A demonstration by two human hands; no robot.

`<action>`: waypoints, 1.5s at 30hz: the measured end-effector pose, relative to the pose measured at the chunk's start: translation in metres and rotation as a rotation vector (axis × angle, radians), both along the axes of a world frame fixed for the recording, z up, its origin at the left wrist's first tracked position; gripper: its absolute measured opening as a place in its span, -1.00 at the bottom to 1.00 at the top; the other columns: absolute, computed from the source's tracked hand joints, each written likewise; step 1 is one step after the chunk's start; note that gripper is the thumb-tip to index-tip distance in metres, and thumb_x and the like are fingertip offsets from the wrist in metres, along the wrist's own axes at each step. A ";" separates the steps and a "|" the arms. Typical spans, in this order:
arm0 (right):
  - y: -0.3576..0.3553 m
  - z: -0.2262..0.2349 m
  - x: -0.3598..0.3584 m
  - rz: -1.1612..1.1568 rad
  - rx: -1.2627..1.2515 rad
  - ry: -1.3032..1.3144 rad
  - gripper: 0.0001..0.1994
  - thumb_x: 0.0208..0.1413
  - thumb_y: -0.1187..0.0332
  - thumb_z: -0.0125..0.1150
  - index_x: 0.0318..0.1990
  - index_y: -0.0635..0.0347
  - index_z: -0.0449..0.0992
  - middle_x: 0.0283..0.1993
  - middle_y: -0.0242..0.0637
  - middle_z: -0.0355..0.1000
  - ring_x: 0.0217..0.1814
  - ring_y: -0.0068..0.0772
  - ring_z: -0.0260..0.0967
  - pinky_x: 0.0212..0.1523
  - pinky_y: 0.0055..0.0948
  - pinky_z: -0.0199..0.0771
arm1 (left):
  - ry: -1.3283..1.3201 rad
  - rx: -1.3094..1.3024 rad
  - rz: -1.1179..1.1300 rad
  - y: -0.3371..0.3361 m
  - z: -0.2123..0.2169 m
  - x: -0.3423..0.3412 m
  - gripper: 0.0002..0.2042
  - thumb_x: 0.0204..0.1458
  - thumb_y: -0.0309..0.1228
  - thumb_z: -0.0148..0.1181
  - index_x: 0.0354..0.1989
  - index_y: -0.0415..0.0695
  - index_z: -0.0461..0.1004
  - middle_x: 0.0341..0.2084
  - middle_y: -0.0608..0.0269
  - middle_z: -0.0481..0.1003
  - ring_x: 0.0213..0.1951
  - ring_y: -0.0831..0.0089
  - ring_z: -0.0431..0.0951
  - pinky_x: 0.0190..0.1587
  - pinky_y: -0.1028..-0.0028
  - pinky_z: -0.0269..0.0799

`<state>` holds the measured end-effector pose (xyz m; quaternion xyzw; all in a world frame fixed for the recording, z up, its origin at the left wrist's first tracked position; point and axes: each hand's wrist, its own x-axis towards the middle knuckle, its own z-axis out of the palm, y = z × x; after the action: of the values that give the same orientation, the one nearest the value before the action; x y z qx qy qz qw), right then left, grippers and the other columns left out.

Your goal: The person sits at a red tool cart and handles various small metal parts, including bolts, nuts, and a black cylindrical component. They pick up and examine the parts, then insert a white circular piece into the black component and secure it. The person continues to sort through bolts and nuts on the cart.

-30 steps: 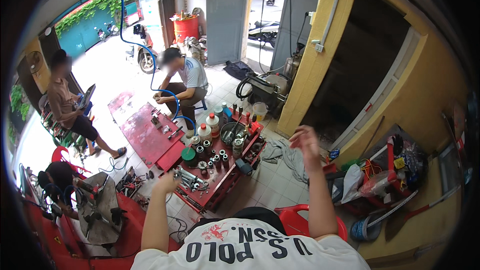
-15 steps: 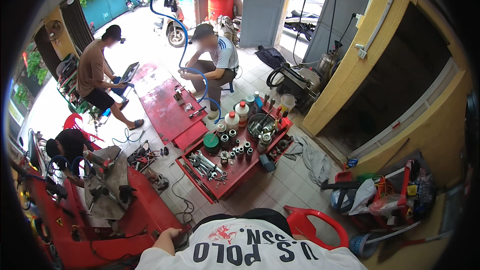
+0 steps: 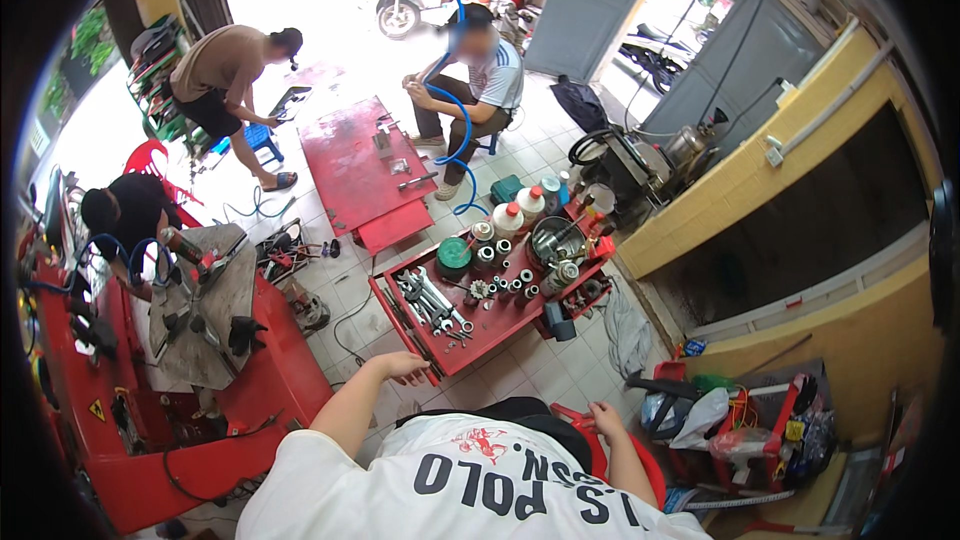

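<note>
My left hand (image 3: pixel 402 366) reaches out at the near left corner of a red tool cart (image 3: pixel 490 332), fingers stretched towards its edge; whether they touch it I cannot tell. On the cart lie steel wrenches (image 3: pixel 428 298), and beside them stand several sockets (image 3: pixel 517 287). A green round container (image 3: pixel 453 253), bottles with red caps (image 3: pixel 507 218) and a metal bowl of tools (image 3: pixel 556 240) fill its far side. Low at my right side, my right hand (image 3: pixel 604 420) is at a red plastic chair (image 3: pixel 652 472), fingers apart and seemingly against it, holding nothing that shows.
A red machine with a metal plate (image 3: pixel 195 315) stands left, a person in black (image 3: pixel 135 210) bent beside it. Past the cart are a low red table (image 3: pixel 350 175), a seated person (image 3: pixel 490 75) and a bending person (image 3: pixel 220 75). A loaded red rack (image 3: pixel 750 440) stands right.
My left hand has moved from beside the red machine to the cart's corner. My right hand has come into view at the chair. The person at far left has bent lower with the case.
</note>
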<state>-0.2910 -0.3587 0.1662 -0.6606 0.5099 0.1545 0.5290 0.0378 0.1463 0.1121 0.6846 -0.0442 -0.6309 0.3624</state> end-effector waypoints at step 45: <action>-0.254 -0.044 0.149 1.027 -0.134 0.481 -0.48 0.33 0.05 0.23 0.23 0.28 0.49 -0.10 -0.05 0.65 -0.17 -0.19 0.62 -0.12 -0.17 0.61 | 0.316 0.646 1.933 -0.122 -0.041 -0.653 -0.63 0.33 -0.08 0.13 0.07 -0.12 0.50 -0.32 0.07 0.64 -0.37 0.25 0.67 -0.40 0.20 0.58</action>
<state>-0.1420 -0.6125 0.1218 -0.8020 0.2382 0.5051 0.2121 -0.6154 0.0245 0.0707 0.4017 0.7449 -0.1345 0.5154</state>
